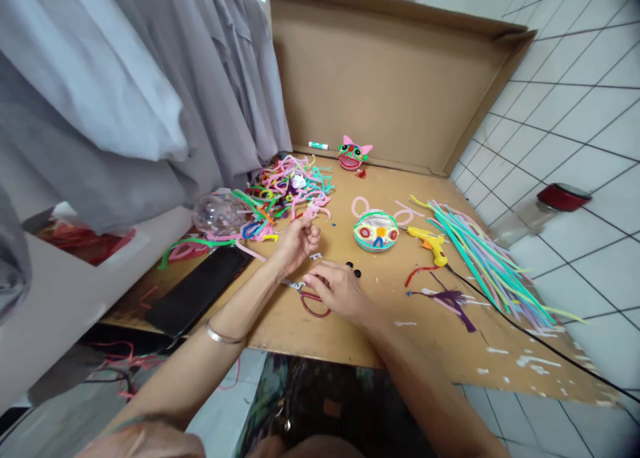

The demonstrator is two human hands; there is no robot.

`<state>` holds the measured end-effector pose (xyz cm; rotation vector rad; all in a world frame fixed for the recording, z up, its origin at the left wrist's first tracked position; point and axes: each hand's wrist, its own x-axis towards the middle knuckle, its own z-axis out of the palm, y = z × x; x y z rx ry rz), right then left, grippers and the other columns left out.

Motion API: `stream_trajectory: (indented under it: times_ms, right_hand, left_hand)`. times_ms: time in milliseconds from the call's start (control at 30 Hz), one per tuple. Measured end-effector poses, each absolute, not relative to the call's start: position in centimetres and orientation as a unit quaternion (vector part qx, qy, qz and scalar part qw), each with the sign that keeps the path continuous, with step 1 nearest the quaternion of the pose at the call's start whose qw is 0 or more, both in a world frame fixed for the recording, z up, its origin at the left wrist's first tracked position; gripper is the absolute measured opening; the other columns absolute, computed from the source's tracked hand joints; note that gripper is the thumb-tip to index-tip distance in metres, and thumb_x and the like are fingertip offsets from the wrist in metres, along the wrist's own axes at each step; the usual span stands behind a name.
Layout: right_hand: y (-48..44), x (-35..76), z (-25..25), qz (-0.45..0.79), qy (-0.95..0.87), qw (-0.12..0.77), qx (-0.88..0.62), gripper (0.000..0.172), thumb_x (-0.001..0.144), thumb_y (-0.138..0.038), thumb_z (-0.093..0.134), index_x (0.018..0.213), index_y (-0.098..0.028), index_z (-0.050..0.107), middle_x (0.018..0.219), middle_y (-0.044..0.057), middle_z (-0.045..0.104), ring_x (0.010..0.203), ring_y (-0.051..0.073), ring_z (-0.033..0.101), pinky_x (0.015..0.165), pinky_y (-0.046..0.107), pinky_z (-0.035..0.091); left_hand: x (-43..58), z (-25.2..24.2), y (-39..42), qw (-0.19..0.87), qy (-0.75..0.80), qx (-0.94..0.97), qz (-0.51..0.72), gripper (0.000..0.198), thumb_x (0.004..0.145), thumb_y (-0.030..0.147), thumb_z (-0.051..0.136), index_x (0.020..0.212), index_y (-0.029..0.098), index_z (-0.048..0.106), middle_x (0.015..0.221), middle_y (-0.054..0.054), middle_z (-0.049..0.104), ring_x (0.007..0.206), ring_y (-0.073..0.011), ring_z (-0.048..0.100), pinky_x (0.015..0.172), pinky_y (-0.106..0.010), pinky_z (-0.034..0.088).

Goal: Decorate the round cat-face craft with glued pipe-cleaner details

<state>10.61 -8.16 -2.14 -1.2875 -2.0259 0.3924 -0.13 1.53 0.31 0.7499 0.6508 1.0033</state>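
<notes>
The left hand (299, 246) has its fingers curled in, thumb and forefinger closed on a pink pipe cleaner (316, 211) in front of the tangled pile of pipe cleaners (295, 185). The right hand (343, 290) bends its fingers loosely beside the red-handled scissors (315, 305) on the table (370, 341) (whether they grip the scissors, I cannot tell). Past the right hand sits a round face ornament (376, 233) with two pink loops (360, 207) behind it, and the yellow glue gun (431, 245) lies just beside the ornament.
</notes>
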Motion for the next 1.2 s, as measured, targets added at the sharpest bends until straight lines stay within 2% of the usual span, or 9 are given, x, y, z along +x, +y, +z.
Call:
stream_trajectory:
  times_ms: [167,267,400,567,767,867,1200]
  right_hand:
    - [-8.4,12.9,-1.5,0.121,-0.694,0.474,-0.528,0.025,0.092,-0.032,0.047,0.079,-0.019,0.063,0.071,0.001,0.06,0.065,0.012,0.053,0.065,0.024,0.041]
    - [-8.9,15.6,-1.9,0.081,-0.64,0.522,-0.559,0.018,0.089,-0.031,0.051,0.082,-0.019,0.063,0.077,0.002,0.062,0.068,0.013,0.053,0.067,0.025,0.043]
    - [-9.9,18.5,-3.1,0.071,-0.639,0.499,-0.581,0.015,0.087,-0.028,0.052,0.085,-0.019,0.063,0.081,0.002,0.061,0.068,0.013,0.054,0.066,0.025,0.044]
    - [-10.5,18.8,-3.5,0.059,-0.645,0.497,-0.578,0.018,0.089,-0.029,0.05,0.085,-0.019,0.064,0.082,0.003,0.063,0.07,0.014,0.056,0.067,0.026,0.046]
    - [-9.4,18.3,-3.0,0.021,-0.647,0.525,-0.554,0.024,0.091,-0.028,0.048,0.108,-0.019,0.062,0.092,0.006,0.063,0.079,0.015,0.06,0.071,0.028,0.05]
    - [-8.7,18.3,-2.9,-0.01,-0.653,0.518,-0.552,0.025,0.092,-0.026,0.047,0.111,-0.018,0.061,0.093,0.008,0.063,0.079,0.016,0.06,0.07,0.029,0.051]
    - [-9.6,18.1,-3.6,-0.059,-0.711,0.446,-0.541,0.023,0.092,-0.02,0.048,0.111,-0.021,0.06,0.092,0.007,0.063,0.081,0.017,0.061,0.072,0.03,0.052]
  left_hand:
    - [-0.1,-0.4,1.6,0.752,0.315,0.358,0.455,0.016,0.067,0.017,0.062,0.069,0.016,0.046,0.055,0.004,0.054,0.045,-0.0043,0.046,0.043,-0.013,0.035]
    - [0.2,-0.7,1.4,0.747,0.327,0.371,0.443,0.014,0.068,0.014,0.063,0.068,0.015,0.049,0.058,0.001,0.059,0.048,-0.0047,0.052,0.046,-0.013,0.041]
    - [1.4,-0.7,0.6,0.749,0.336,0.381,0.427,0.013,0.072,0.01,0.06,0.064,0.014,0.051,0.06,0.0,0.062,0.049,-0.0042,0.055,0.046,-0.013,0.042]
    - [3.6,-0.3,-0.5,0.771,0.298,0.438,0.354,0.014,0.073,0.016,0.067,0.065,0.013,0.056,0.057,0.0,0.061,0.047,-0.0051,0.055,0.044,-0.014,0.039]
    - [4.9,-1.2,-0.5,0.791,0.254,0.471,0.298,0.02,0.067,0.023,0.075,0.066,0.011,0.06,0.057,0.0,0.062,0.045,-0.0054,0.054,0.046,-0.015,0.042]
    - [4.9,-2.5,-0.2,0.797,0.27,0.455,0.29,0.021,0.065,0.024,0.077,0.069,0.01,0.062,0.063,-0.002,0.066,0.049,-0.0066,0.059,0.048,-0.016,0.045]
    - [3.7,-2.3,-0.2,0.807,0.266,0.447,0.28,0.012,0.077,0.019,0.069,0.075,0.008,0.065,0.069,-0.007,0.07,0.055,-0.0096,0.064,0.054,-0.018,0.051]
